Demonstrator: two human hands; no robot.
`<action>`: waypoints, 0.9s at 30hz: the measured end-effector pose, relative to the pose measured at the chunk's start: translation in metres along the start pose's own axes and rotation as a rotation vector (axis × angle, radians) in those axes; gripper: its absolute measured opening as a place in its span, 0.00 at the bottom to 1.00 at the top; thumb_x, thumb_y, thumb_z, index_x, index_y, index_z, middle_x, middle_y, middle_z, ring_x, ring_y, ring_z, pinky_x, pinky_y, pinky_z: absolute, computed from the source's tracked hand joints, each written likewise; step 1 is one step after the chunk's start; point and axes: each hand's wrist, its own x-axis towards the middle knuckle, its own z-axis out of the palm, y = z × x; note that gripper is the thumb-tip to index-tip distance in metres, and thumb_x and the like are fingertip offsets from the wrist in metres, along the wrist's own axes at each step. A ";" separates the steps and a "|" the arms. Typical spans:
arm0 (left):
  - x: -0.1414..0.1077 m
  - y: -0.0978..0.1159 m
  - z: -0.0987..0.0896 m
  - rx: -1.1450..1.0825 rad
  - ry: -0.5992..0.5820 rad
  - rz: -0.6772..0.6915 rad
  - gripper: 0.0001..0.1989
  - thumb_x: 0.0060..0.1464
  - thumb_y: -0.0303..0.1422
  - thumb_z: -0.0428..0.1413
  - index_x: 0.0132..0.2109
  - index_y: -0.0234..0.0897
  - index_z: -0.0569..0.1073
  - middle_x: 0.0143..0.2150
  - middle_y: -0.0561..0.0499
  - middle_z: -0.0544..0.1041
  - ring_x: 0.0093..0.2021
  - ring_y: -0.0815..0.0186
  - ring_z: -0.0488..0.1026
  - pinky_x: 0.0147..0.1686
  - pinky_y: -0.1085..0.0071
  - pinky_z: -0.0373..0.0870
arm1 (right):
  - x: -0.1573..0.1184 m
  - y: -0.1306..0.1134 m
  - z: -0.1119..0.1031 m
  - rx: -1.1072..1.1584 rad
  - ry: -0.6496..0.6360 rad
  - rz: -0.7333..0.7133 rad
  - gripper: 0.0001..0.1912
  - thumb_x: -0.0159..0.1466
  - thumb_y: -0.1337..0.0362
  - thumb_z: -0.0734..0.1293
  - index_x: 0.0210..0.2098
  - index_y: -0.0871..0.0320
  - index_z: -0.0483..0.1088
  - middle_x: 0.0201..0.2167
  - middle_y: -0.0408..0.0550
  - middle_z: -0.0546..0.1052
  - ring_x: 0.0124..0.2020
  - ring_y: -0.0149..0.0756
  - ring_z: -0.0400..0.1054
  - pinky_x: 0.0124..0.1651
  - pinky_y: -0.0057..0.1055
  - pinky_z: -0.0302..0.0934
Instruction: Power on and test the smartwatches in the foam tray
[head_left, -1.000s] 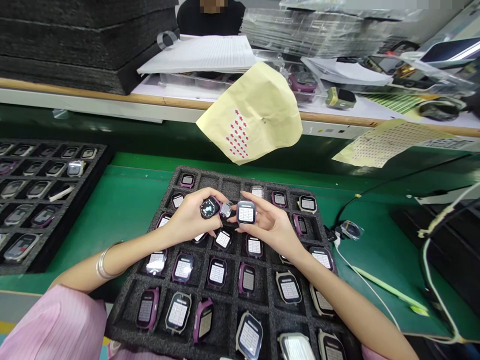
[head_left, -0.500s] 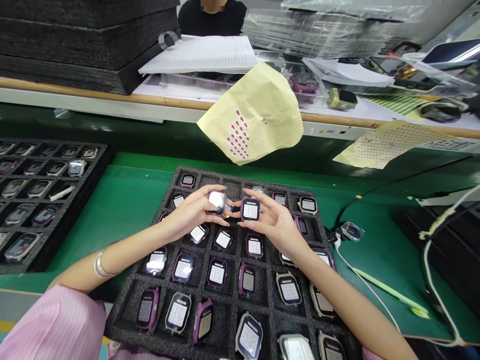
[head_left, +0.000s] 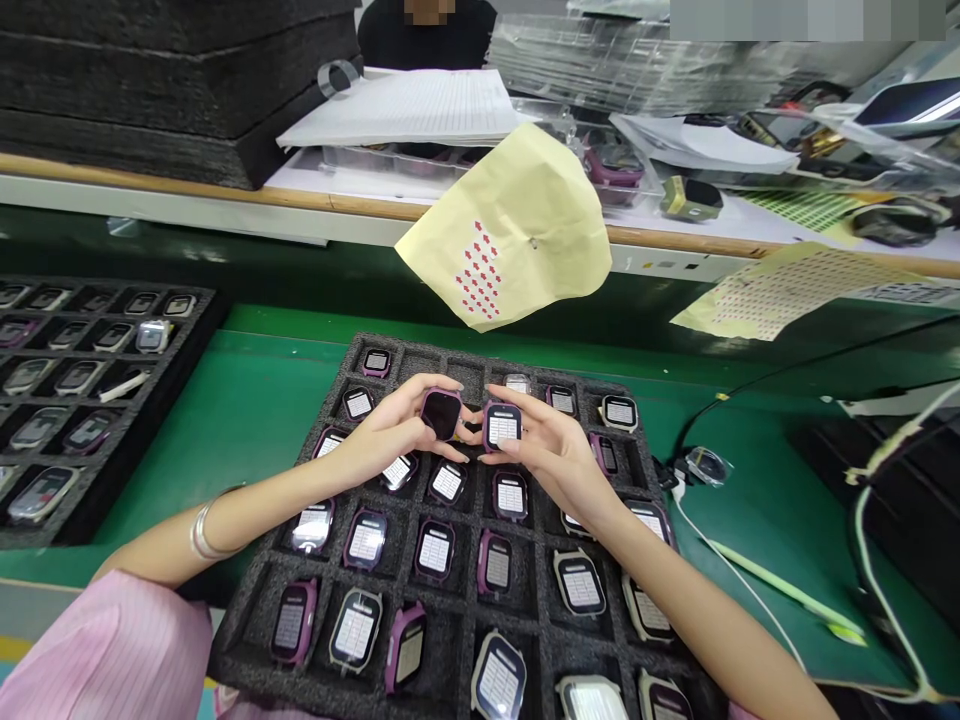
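Note:
My left hand (head_left: 401, 415) grips a purple smartwatch body (head_left: 441, 414) by its edges, its dark screen facing me. Close beside it, my right hand (head_left: 544, 435) holds a second purple smartwatch (head_left: 502, 425) whose screen is lit with a white grid, the thumb lying at its lower edge. Both are held above a black foam tray (head_left: 465, 375) divided into square pockets. Strapless watches in purple and pale cases sit in many pockets, such as a purple watch (head_left: 435, 547) and a pale watch (head_left: 356, 625), most with lit screens.
Another foam tray of watches (head_left: 82, 400) lies at the left. A shelf edge (head_left: 352, 207) crosses behind, with a yellow sticker sheet (head_left: 517, 230) hanging from it. Black foam blocks (head_left: 150, 90) are stacked above. Cables and a green pen-like stick (head_left: 787, 590) lie at the right.
The watch in my left hand has turned from a shiny, glaring face to a dark screen facing me. My right thumb has moved onto the lit watch's lower edge.

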 end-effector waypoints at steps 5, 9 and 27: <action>0.000 -0.001 0.000 0.083 -0.002 0.041 0.15 0.52 0.25 0.55 0.48 0.37 0.65 0.44 0.47 0.74 0.42 0.62 0.76 0.38 0.62 0.80 | 0.000 -0.001 0.001 -0.007 -0.005 0.003 0.27 0.57 0.67 0.73 0.56 0.57 0.68 0.46 0.53 0.77 0.42 0.43 0.75 0.43 0.42 0.75; -0.001 -0.003 -0.002 0.279 0.068 0.050 0.20 0.50 0.28 0.62 0.48 0.39 0.63 0.39 0.51 0.71 0.30 0.68 0.75 0.23 0.76 0.75 | -0.001 -0.001 0.001 -0.016 -0.041 -0.005 0.27 0.60 0.67 0.72 0.58 0.56 0.66 0.48 0.54 0.76 0.45 0.45 0.75 0.45 0.43 0.73; -0.019 -0.019 0.016 0.288 -0.057 0.162 0.26 0.47 0.27 0.67 0.52 0.41 0.67 0.50 0.45 0.76 0.44 0.63 0.77 0.37 0.74 0.74 | 0.000 0.007 0.000 -0.239 -0.213 -0.157 0.21 0.57 0.58 0.75 0.50 0.50 0.75 0.52 0.51 0.74 0.54 0.47 0.68 0.56 0.45 0.63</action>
